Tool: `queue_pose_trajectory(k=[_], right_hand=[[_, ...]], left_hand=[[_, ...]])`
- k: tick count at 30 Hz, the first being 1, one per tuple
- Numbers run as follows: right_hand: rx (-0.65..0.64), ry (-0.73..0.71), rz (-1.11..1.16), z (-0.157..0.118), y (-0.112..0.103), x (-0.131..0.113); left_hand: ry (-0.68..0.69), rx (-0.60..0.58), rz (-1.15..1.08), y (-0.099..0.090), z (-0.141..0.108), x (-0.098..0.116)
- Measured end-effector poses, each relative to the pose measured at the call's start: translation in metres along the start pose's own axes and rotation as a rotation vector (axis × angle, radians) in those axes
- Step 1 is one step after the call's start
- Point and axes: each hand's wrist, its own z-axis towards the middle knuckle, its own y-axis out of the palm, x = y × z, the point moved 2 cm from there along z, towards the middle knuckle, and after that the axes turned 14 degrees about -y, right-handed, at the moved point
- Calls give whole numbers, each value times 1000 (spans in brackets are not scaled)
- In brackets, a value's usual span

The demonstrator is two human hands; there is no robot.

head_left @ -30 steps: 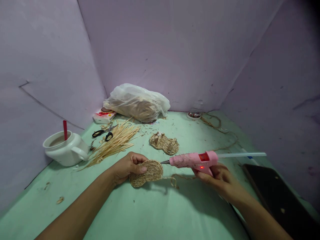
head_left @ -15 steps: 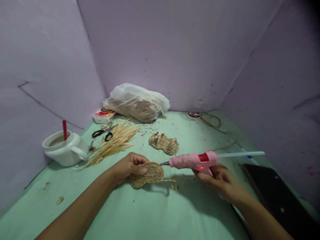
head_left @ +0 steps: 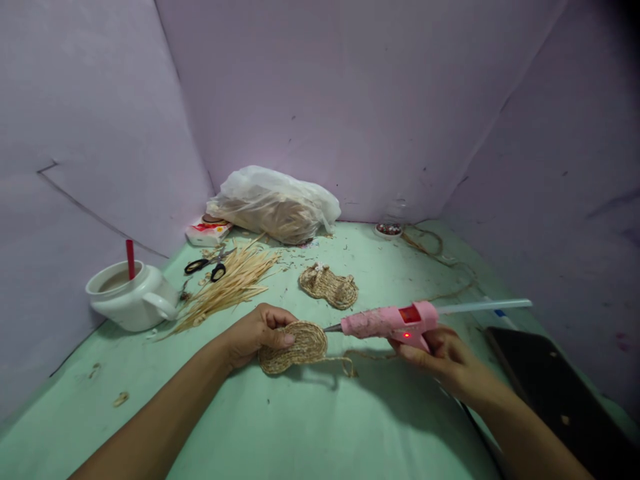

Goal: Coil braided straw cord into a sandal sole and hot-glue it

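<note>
My left hand pinches the left part of a small sole-shaped piece of coiled straw rope, thumb on top. A loose rope end trails from its right side. My right hand is wrapped round the grip of a pink hot glue gun with a red light lit. Its metal nozzle points left at the upper right edge of the coiled piece, touching it or very close. A clear glue stick sticks out of the gun's back. Beyond lies a similar woven piece with a small white decoration.
Left: white pot with a red stick, black scissors, dry straw strips, a small red-and-white box. At the back lie a plastic bag, a dish of beads and rope. A dark flat object lies right.
The glue gun has shifted slightly to the right, its nozzle drawing a little away from the coiled piece. My left hand and the piece have barely moved.
</note>
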Motion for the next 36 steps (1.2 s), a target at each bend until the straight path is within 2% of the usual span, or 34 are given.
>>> queue_pose_trajectory(k=[10,12,14,16,18,25,29,32,36], right_hand=[[20,98,50,2,7,1],[75,122,80,4,8,0],[196,162,87,9,9,1],[326,223,42,17,8,2],[387,279,-23,30,9,3],[365,351,-80,82,33,11],[442,341,-52,96,44,20],[535,322,-12,107,35,28],[613,311,-8,126,10,43]], left_hand=[[-9,-20,65,1,0,-3],[-19,-12,86,3,0,-3],[-28,5,99,5,1,-4],[-38,17,100,7,1,-4],[-42,21,94,9,2,-5],[-48,1,89,11,3,-3],[-51,6,84,12,3,-3],[-47,8,87,11,4,-4],[-61,9,93,10,5,-6]])
